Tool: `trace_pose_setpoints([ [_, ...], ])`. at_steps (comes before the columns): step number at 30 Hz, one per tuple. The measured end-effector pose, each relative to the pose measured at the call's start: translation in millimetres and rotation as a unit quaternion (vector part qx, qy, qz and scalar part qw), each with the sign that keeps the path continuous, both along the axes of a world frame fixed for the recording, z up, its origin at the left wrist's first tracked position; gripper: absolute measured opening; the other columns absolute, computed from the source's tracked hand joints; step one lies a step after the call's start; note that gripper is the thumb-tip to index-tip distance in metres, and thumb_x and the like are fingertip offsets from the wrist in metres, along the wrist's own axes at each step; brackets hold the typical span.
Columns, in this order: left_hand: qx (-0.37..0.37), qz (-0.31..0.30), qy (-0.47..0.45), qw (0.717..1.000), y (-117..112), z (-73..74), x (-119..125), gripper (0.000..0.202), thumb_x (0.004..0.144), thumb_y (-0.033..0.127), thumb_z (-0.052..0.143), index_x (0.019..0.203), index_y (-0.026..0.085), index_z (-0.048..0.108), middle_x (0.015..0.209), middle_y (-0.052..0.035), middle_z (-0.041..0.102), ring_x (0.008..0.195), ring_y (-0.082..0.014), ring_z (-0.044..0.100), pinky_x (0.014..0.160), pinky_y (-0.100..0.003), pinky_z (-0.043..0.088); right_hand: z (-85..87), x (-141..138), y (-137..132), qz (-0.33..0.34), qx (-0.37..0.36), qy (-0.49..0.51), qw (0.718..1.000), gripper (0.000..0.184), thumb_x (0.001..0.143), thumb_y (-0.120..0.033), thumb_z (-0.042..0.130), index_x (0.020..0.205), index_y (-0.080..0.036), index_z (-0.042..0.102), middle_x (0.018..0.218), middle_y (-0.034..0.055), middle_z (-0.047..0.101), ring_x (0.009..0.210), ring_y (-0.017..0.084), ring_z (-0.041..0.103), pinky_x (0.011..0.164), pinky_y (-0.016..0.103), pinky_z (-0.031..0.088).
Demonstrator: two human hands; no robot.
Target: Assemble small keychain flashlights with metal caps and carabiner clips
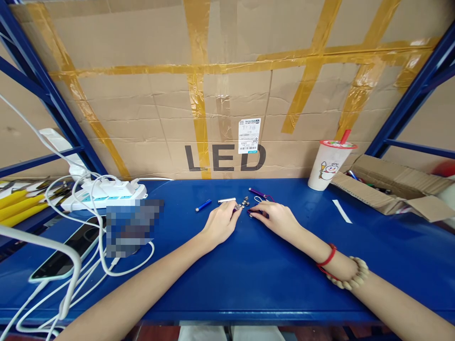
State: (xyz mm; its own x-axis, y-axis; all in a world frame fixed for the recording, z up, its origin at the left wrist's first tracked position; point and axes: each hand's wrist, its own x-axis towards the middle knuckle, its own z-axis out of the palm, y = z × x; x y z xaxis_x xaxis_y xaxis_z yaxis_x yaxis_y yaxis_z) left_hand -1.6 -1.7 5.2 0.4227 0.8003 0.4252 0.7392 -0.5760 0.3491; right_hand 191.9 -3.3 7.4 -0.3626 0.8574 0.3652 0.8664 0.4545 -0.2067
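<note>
Clock is centred on the gap btwn two bare hands; 12 is the far side of a flat, blue-painted metal table (213,284).

L hand (221,224), nr 9, is curled, w/ thumb and fingertips drawn close by a tiny silver metal part (237,207); whether that part is gripped or only touched can't be told. R hand (277,218), at 3, is arched, and a small dark purple piece w/ pale end (250,214) is pinched btwn thumb and forefinger, prob. so its end is left uncovered. Both hands are held low and close together, prob. for fine control over such small items.

At 12, just beyond the gap, loose button-shaped silver metal parts (245,202) are grouped, prob. so they can be reached by either hand. Btwn 10 & 11, just behind L fingers, a slim silver metal tube (226,200) is laid flat; btwn 9 & 10, a short bright-blue metal tube (203,205) is set apart. At 1, a slim purple metal tube (255,191) is laid nr R fingers.

Farther out, a tall white cup w/ red lid and straw (329,166) is stood at 2, prob. to be clear of the elbows. Btwn 2 & 3, an open brown cardboard box (362,194) is placed. Nr 9, a white plastic power strip (85,202) is seen, w/ cables.
</note>
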Motion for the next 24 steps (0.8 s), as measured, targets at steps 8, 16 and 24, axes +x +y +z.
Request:
trace_pose_setpoints([
  [8,-0.004,0.019,0.005,1.000,-1.7,1.4,0.4,0.021,0.093,0.034,0.029,0.088,0.019,0.043,0.089,-0.0049,0.060,0.084,-0.0206,0.059,0.071,-0.030,0.046,-1.7,1.8,1.1,0.013,-0.016,0.012,1.000,0.020,0.085,-0.033,0.050,0.091,-0.025,0.067,0.095,0.0002,0.065,0.081,0.015,0.062,0.061,0.024,0.046],
  [16,-0.009,0.026,0.004,1.000,-1.0,-0.3,0.4,0.020,0.093,0.036,0.028,0.087,0.020,0.038,0.085,-0.0038,0.059,0.080,-0.0207,0.059,0.066,-0.030,0.044,-3.6,0.9,2.2,0.007,-0.018,0.006,1.000,0.016,0.083,-0.026,0.050,0.085,-0.026,0.066,0.095,-0.0022,0.064,0.084,0.014,0.061,0.058,0.021,0.043],
  [24,-0.053,0.022,-0.040,0.998,-1.5,0.2,0.9,0.008,0.089,0.027,0.034,0.091,0.020,0.032,0.079,-0.0018,0.056,0.069,-0.0187,0.059,0.058,-0.026,0.041,1.1,-2.9,-2.0,-0.024,-0.041,0.029,0.998,0.011,0.078,-0.027,0.054,0.078,-0.024,0.065,0.088,-0.0022,0.065,0.075,0.013,0.061,0.054,0.021,0.039],
])
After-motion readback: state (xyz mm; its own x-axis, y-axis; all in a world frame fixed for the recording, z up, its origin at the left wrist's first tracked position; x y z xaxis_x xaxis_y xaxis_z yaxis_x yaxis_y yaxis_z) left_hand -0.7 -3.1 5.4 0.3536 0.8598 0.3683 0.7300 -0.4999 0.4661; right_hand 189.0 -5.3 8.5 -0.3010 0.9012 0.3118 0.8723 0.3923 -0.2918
